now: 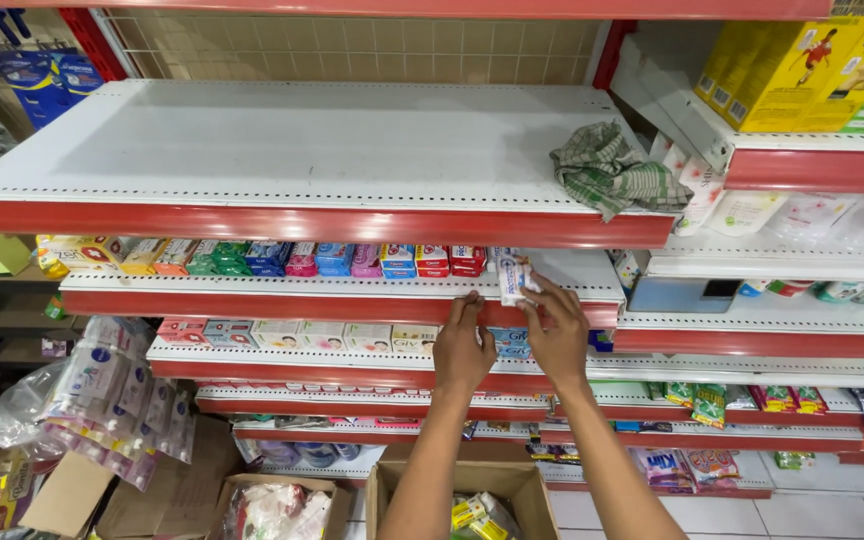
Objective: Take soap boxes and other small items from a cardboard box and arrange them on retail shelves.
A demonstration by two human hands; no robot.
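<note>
A wide white metal shelf with a red front edge (302, 224) spans the upper frame, bare except for a crumpled green checked cloth (614, 172) at its right end. On the shelf below, at centre frame, the right hand (557, 335) has its fingers closed around a small white and blue carton (513, 277), standing upright. The left hand (460, 350) rests just beside it, fingers curled on the shelf lip, holding nothing
</note>
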